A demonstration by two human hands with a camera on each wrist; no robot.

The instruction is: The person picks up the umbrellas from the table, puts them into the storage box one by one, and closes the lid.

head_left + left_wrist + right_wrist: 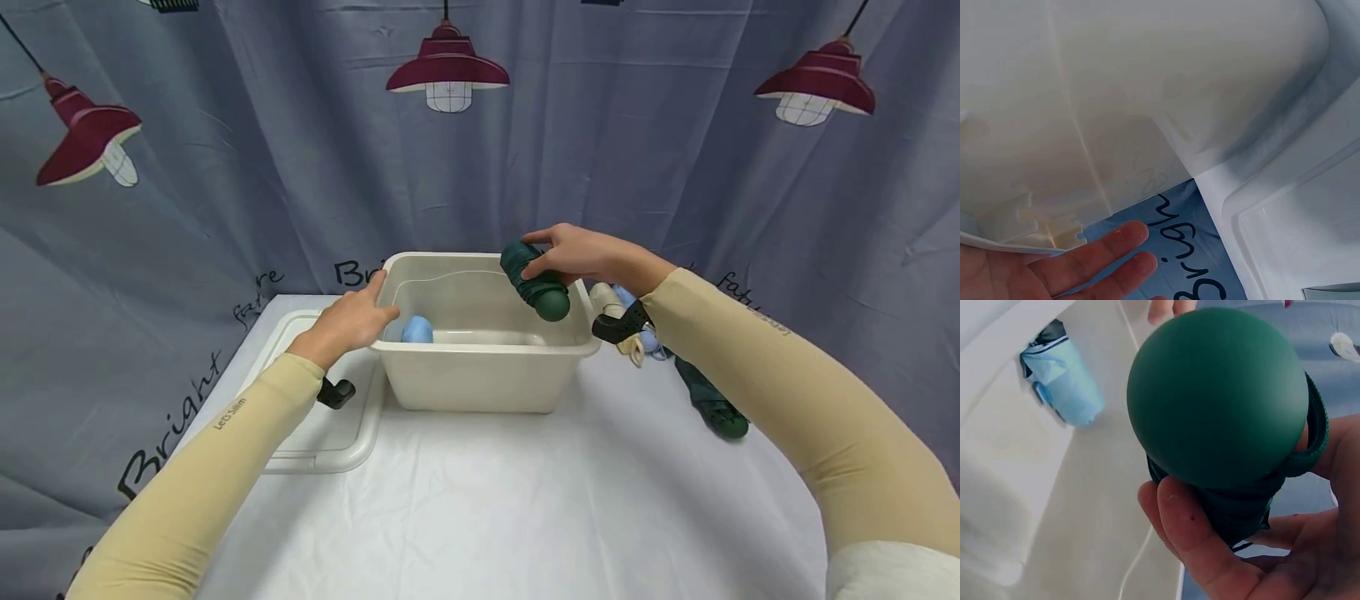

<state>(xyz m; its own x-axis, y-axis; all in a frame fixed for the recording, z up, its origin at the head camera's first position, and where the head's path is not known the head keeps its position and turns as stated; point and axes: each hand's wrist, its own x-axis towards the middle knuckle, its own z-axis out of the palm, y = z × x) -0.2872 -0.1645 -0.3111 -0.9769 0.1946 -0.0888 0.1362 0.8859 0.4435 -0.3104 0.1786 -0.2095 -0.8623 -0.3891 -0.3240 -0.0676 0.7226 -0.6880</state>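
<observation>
A compact folded umbrella, dark green with a round green end cap and a wrist cord, is in my right hand. The fingers and thumb wrap its middle, and it tilts over the right end of a cream plastic bin. In the right wrist view its round cap faces the camera. My left hand rests on the bin's left rim; in the left wrist view its fingers extend straight outside the wall. Inside, at the left end, lies a light blue folded umbrella.
Left of the bin, a white lid lies flat on the white-covered table. Right of the bin are a beige folded item, a blue one and another green folded umbrella, partly behind my right arm. A grey-blue curtain hangs behind.
</observation>
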